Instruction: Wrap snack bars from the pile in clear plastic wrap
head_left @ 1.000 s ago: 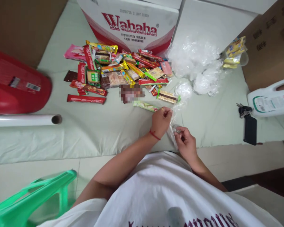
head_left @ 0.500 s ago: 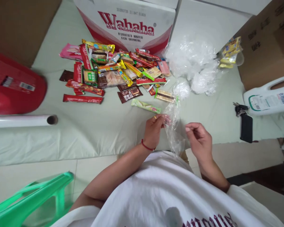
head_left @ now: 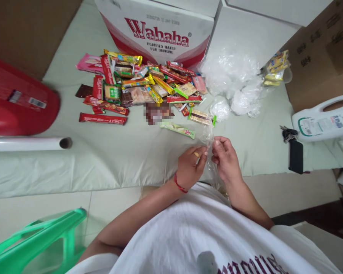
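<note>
Between my two hands hangs a clear plastic bag (head_left: 211, 164), crumpled and thin, its lower part reaching down to my shirt. My left hand (head_left: 192, 163), with a ring and a red bracelet, pinches its left side. The fingers of my right hand (head_left: 225, 154) are closed on its right side, close to the left fingertips. Just beyond the hands lies a light green snack stick (head_left: 177, 129), and a sesame biscuit bar (head_left: 201, 116) with green wrapper ends is behind the bag's top. Farther back spreads a heap of wrapped snacks (head_left: 140, 82).
A pile of crumpled clear bags (head_left: 231, 76) sits before white boxes (head_left: 251, 26). On the right are a detergent bottle (head_left: 326, 118), keys (head_left: 288, 134) and a black case (head_left: 296, 156). On the left are a red container (head_left: 20, 99), a white roll (head_left: 25, 144) and a green stool (head_left: 40, 239).
My right hand has moved left and taken hold of the plastic bag. My left hand has shifted slightly right and nearer to me. The pinkish thing by its fingertips no longer shows.
</note>
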A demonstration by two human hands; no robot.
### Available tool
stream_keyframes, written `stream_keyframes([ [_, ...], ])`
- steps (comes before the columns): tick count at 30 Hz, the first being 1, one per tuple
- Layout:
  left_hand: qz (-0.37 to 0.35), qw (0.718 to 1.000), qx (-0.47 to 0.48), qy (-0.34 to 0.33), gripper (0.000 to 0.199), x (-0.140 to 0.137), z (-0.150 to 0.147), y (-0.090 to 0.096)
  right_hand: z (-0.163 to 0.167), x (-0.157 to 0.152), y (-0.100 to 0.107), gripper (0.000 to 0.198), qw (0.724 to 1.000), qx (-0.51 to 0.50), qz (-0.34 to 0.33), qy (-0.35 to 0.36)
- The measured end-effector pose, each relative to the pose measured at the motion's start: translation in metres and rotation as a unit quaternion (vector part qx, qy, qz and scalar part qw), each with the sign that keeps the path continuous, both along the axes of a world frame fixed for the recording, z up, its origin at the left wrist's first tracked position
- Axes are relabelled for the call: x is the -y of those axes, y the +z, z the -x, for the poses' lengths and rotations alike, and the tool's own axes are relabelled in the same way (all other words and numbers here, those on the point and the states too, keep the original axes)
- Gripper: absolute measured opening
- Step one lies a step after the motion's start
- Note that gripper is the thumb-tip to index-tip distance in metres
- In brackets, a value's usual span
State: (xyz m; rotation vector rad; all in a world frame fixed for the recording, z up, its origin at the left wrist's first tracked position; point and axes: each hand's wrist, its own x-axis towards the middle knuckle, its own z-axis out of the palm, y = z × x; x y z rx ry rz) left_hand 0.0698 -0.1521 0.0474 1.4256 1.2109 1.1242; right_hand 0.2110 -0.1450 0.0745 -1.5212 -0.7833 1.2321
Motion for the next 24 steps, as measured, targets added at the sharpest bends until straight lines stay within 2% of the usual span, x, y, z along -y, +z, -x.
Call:
stream_keyframes([
  [3,-0.024,0.998,-0.058,-0.008,0.027,0.001,-0.001,-0.001,0.001,-0.001,-0.001,0.06,0.997,-0.06,0.02,-0.035],
  [6,-0.037,0.995,-0.085,-0.022,0.028,0.004,-0.002,-0.001,0.003,0.0,-0.003,0.057,0.995,-0.088,0.031,-0.02],
  [8,-0.04,0.996,-0.066,-0.048,0.027,0.007,-0.003,-0.001,0.004,0.0,-0.004,0.054,0.997,-0.078,0.024,-0.014],
  [10,-0.008,0.998,-0.012,-0.056,0.03,0.009,-0.003,0.0,0.006,0.001,-0.005,0.049,0.998,-0.054,0.002,-0.016],
  [13,0.08,0.994,0.069,-0.021,0.034,0.009,-0.005,0.001,0.009,0.003,-0.007,0.039,0.999,-0.002,-0.032,0.001],
  [16,0.132,0.986,0.103,0.018,0.042,0.004,-0.008,-0.001,0.012,0.008,-0.012,0.027,0.996,0.053,-0.053,0.039],
  [18,0.147,0.981,0.121,0.046,0.04,-0.001,-0.008,-0.003,0.014,0.01,-0.015,0.024,0.995,0.062,-0.053,0.054],
  [21,0.146,0.98,0.118,0.07,0.023,-0.007,-0.002,-0.009,0.016,0.012,-0.017,0.024,0.997,0.041,-0.038,0.053],
  [24,0.153,0.976,0.116,0.103,0.023,-0.011,0.01,-0.015,0.015,0.012,-0.013,0.027,0.998,0.029,-0.013,0.054],
])
